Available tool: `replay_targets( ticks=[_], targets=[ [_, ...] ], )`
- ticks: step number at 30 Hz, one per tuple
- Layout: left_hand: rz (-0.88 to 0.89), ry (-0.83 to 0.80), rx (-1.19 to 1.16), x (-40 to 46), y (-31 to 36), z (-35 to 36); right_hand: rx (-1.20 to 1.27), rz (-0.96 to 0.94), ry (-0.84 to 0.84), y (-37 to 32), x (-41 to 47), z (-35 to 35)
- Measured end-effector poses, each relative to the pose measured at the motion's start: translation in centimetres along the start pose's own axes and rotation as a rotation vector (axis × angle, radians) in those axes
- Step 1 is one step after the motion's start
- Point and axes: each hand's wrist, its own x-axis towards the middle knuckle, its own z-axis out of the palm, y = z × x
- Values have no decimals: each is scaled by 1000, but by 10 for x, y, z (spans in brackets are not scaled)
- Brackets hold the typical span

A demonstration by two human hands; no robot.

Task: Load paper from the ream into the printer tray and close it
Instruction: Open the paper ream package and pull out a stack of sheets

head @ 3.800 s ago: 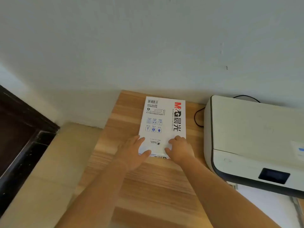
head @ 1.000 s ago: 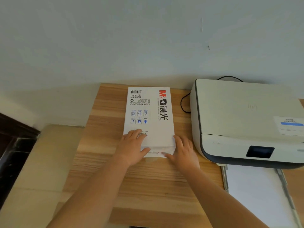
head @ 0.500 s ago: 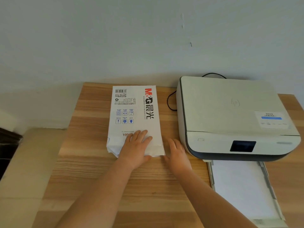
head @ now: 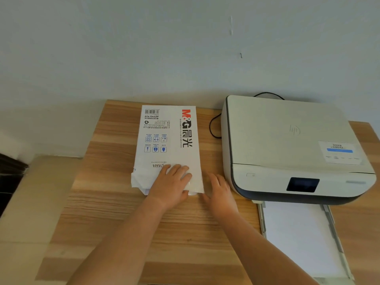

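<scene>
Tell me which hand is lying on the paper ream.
The left hand, pressed flat on the ream at its torn near end. The right hand rests on the wooden table beside the ream.

I am seeing a wooden table point(head: 115, 212) standing against a pale wall point(head: 164, 48), a black cable point(head: 212, 128) looping on its far side, and a beige floor point(head: 30, 202) lying off to the left.
</scene>
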Motion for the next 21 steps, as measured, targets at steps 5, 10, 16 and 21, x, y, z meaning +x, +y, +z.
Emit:
replay_targets(
  ticks=[5,10,16,21],
  targets=[
    [98,51,36,0,4,-11,36,-18,30,-10,-2,5],
    [88,-19,55,6,2,-19,63,-57,71,-30,4,11],
    [81,-88,99,19,0,-35,52,-60,89,-42,18,7],
    [71,-112,137,17,-1,-41,16,-47,59,-37,20,1]
  ],
)
